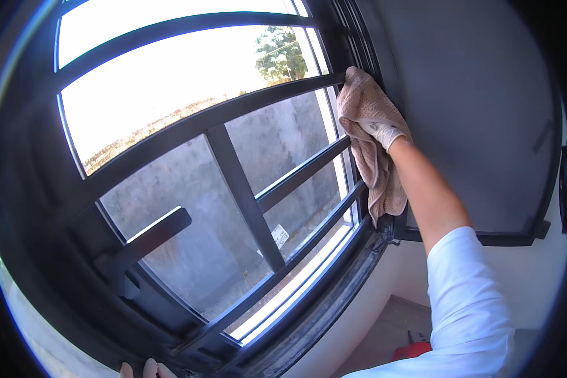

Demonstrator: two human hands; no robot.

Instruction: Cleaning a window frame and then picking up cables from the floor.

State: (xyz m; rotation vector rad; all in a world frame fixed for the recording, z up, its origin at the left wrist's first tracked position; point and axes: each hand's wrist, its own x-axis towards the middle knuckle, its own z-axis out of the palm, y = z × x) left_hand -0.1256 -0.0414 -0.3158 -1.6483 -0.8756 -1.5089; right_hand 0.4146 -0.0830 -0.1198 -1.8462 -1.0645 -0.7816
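My right hand point(380, 133), in a pale glove, grips a brown, textured cleaning cloth point(375, 106). It presses the cloth to the right side of a dark metal window frame point(354, 38), where the horizontal bars meet the jamb. The cloth's lower folds hang down towards the bottom corner. Only the fingertips of my left hand point(149, 369) show, at the bottom edge of the view beside the frame's lower left part. What that hand does is hidden.
Dark window bars point(245, 198) cross the opening, with a grey wall point(170, 231) and a tree point(281, 52) outside. A dark panel point(477, 118) stands open on the right. The lower track point(321, 312) looks dusty. A red object point(412, 350) lies on the floor.
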